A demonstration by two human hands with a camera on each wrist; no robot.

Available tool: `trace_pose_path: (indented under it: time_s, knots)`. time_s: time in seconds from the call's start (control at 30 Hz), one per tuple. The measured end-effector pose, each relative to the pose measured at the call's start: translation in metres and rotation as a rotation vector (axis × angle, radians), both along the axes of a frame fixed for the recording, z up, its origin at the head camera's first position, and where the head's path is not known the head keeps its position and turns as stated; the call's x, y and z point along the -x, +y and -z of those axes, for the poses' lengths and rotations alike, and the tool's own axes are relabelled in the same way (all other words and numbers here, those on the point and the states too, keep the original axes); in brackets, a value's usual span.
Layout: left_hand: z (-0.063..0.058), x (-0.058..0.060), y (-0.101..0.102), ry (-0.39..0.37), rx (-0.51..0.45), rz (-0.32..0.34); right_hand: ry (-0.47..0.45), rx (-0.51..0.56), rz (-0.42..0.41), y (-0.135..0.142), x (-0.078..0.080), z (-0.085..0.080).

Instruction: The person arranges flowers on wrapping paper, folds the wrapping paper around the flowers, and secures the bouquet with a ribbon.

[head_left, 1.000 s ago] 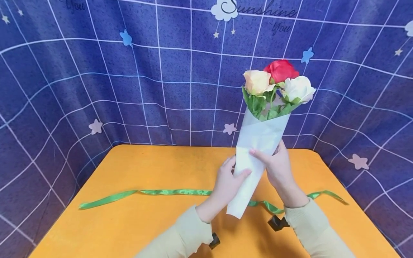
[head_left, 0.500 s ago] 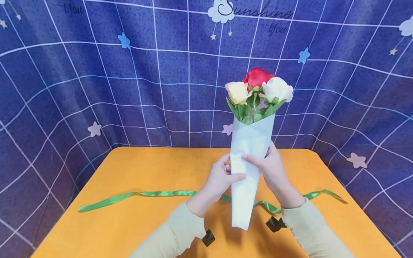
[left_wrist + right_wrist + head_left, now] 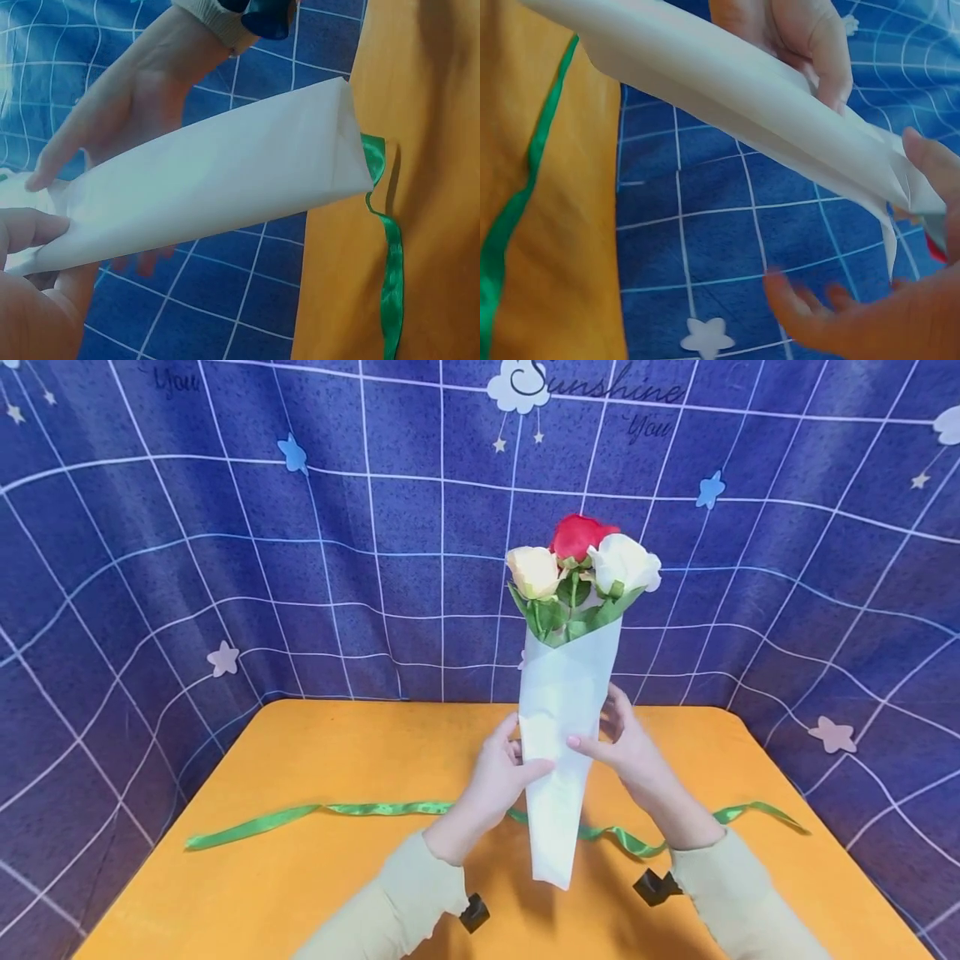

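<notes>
A deep-blue fabric curtain printed with pale grid lines, stars and clouds (image 3: 405, 568) spreads behind the far edge of a flat orange table with rounded far corners (image 3: 322, 752). Two cream long sleeves, the left (image 3: 408, 893) and the right (image 3: 742, 893), reach in over the table. A tapering white paper wrap (image 3: 566, 693) stands nearly upright between the person's hands, raised above the table right of its middle, its wide end up and its narrow end down. A long shiny green satin ribbon (image 3: 273, 821) lies across the table, from near the left edge to near the right edge, passing behind the wrap. The left hand (image 3: 498, 781) pinches the wrap, thumb in front and fingers behind. The right hand (image 3: 630, 747) is loosely spread at the other side, thumb against the paper, fingers apart from it. Above the wrap's mouth show a white rose (image 3: 624, 562), a red rose (image 3: 581, 537) and a pale peach rose (image 3: 533, 572), with green leaves (image 3: 551, 617) below them.
</notes>
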State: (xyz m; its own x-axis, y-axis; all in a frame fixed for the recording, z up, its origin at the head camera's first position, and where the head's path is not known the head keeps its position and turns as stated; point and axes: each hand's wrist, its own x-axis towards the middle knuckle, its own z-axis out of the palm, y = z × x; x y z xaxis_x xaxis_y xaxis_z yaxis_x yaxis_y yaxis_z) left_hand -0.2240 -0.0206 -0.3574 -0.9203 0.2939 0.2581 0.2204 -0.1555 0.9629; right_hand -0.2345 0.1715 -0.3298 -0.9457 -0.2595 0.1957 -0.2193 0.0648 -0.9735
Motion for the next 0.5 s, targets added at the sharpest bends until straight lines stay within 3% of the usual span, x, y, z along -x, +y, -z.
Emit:
trace_pose_path:
  time_s: [0.13, 0.23, 0.5]
  knots:
    - [0.000, 0.001, -0.003, 0.010, 0.006, 0.002, -0.188, 0.096, -0.161, 0.005, 0.002, 0.006]
    - [0.002, 0.001, -0.004, 0.010, 0.008, 0.000, -0.199, 0.113, -0.193, 0.007, 0.001, 0.008]
    - [0.007, -0.001, -0.007, -0.032, 0.023, -0.011, 0.006, -0.008, 0.002, -0.002, -0.009, 0.012]
